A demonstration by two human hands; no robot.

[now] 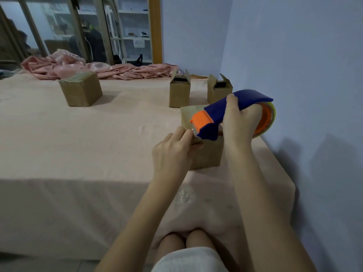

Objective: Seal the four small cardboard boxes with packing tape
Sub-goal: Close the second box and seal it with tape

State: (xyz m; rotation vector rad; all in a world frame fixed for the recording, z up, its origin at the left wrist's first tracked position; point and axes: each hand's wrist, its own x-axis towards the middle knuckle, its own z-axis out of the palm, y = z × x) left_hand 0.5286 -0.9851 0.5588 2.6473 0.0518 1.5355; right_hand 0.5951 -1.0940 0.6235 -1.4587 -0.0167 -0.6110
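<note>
While right hand (238,122) grips dispenser (231,112), left hand (172,152) pinches tape (193,132)

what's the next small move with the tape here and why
Probably press the tape end down onto the near box, then draw the dispenser across its top. The left hand pinches the tape end at the dispenser's orange mouth, right over that box, while the right hand grips the dispenser. No strip looks laid there yet, though glare makes that hard to tell.
</note>
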